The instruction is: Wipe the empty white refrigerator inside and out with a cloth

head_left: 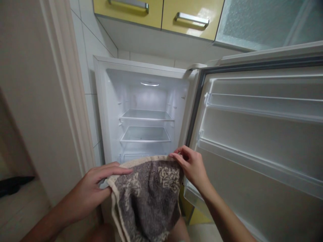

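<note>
A grey-brown towel (pixel 148 191) with a cream border and cream pattern hangs between my two hands, in front of the open fridge (pixel 101 101). My left hand (pixel 101 181) grips its upper left corner, the thumb hidden in part by the fabric. At the upper right corner, my right hand (pixel 189 163) pinches the towel's edge between thumb and fingers. Something pale shows beside the fingers of my left hand, too small to name. The towel's lower part runs out of view and covers part of the fridge's lower section.
Inside the lit fridge are glass shelves (pixel 145 134). Its door (pixel 264 134) stands wide to the right, with clear door racks. Yellow cupboards (pixel 191 13) with metal handles hang above. A door frame (pixel 68 84) borders the left, and a dark object (pixel 15 185) lies on the floor.
</note>
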The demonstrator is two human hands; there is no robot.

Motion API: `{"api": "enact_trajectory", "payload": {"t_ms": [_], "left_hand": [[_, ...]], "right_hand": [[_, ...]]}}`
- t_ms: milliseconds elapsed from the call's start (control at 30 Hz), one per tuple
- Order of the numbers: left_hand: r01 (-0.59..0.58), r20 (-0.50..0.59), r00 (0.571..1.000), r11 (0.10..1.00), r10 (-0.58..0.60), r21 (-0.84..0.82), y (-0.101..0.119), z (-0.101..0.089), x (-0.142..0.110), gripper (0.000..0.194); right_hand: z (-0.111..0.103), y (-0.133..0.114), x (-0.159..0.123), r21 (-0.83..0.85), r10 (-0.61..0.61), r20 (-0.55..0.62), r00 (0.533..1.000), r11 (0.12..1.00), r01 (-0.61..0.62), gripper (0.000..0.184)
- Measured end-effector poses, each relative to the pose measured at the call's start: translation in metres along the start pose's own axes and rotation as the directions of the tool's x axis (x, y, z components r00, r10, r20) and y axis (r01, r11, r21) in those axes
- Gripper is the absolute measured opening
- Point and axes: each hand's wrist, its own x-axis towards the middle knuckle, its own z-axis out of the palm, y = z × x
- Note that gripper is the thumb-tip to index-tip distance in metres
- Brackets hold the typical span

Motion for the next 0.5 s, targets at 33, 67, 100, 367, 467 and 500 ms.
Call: {"api": "enact_trajectory", "payload": {"t_ms": [33,67,100,367,467,500], "left_hand": [[-0.014,-0.018,1.000,1.000,0.014,0.010,0.005,0.001,0.002,0.043],[-0.029,-0.017,0.999,0.999,0.029,0.032,0.010,0.003,0.005,0.043],[-0.046,-0.002,0.999,0.997,0.046,0.065,0.016,0.005,0.007,0.043],[0.023,0.205,0.978,0.996,-0.042,0.091,0.042,0.051,0.034,0.021],[0.201,0.265,0.947,0.978,-0.181,-0.049,0.039,0.062,0.041,0.014],[0.230,0.287,0.938,0.968,-0.193,-0.100,0.038,0.064,0.042,0.014]], "right_hand": [[0.001,-0.001,0.000,0.018,0.032,0.014,0.999,0.999,-0.032,0.045],[0.003,-0.003,0.000,0.035,0.057,0.027,0.998,0.998,-0.058,0.044],[0.006,-0.005,-0.001,0.050,0.075,0.045,0.996,0.996,-0.077,0.043],[0.037,-0.026,-0.020,0.428,0.068,0.426,0.902,0.863,-0.267,0.050],[0.031,-0.025,-0.025,0.558,0.019,0.575,0.818,0.722,-0.409,0.052],[0.027,-0.024,-0.027,0.577,-0.001,0.594,0.804,0.698,-0.425,0.050]]}}
